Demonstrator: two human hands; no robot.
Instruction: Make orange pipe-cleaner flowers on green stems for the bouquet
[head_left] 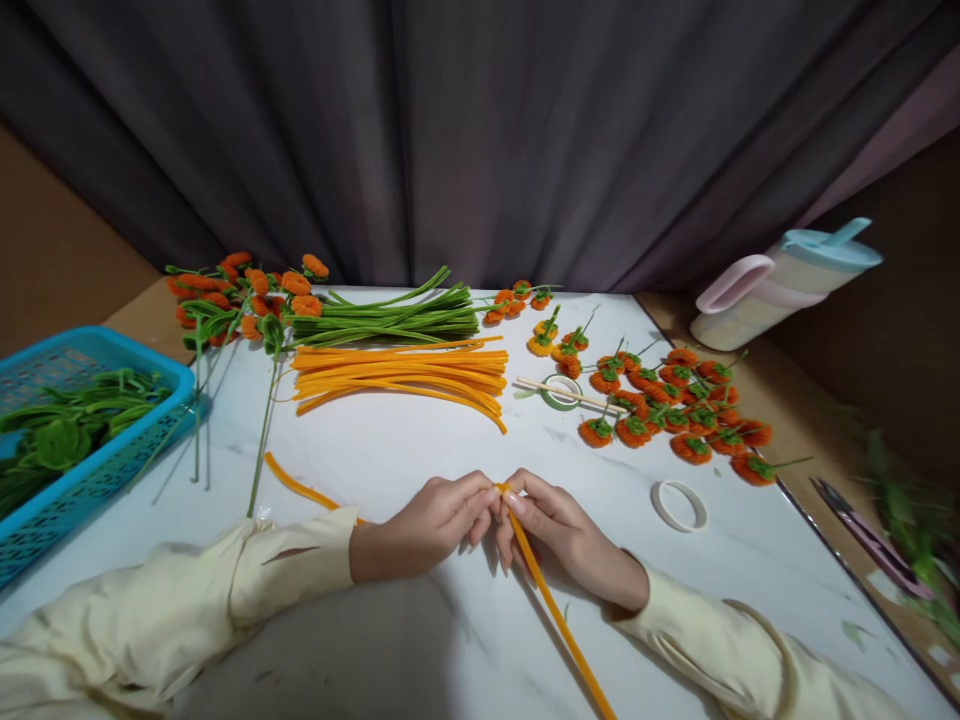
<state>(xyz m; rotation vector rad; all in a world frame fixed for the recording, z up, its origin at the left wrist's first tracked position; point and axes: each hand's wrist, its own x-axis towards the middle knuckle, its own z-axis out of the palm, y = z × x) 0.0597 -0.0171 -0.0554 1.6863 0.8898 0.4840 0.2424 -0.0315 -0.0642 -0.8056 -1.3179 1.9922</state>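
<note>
Above the front middle of the table, my left hand (442, 520) and my right hand (559, 530) meet, thumbs and fingertips pinched on an orange pipe cleaner (559, 615). A long length of it runs from my right fingers down to the bottom edge of the view. The small bit between the fingertips is mostly covered. Another orange length (300, 485) comes out past my left wrist; whether it belongs to the same pipe cleaner I cannot tell. Just beyond my hands lies a bundle of orange pipe cleaners (397, 378), with a bundle of green pipe cleaners (390, 318) behind it.
Many orange pipe-cleaner flowers (675, 400) lie at the right, near a green tape roll (562, 392), a stick and a white ring (679, 506). Stemmed flowers (262, 295) stand back left. A blue basket (169, 400) holds green leaves. Scissors (874, 540) and a tumbler (780, 290) sit right.
</note>
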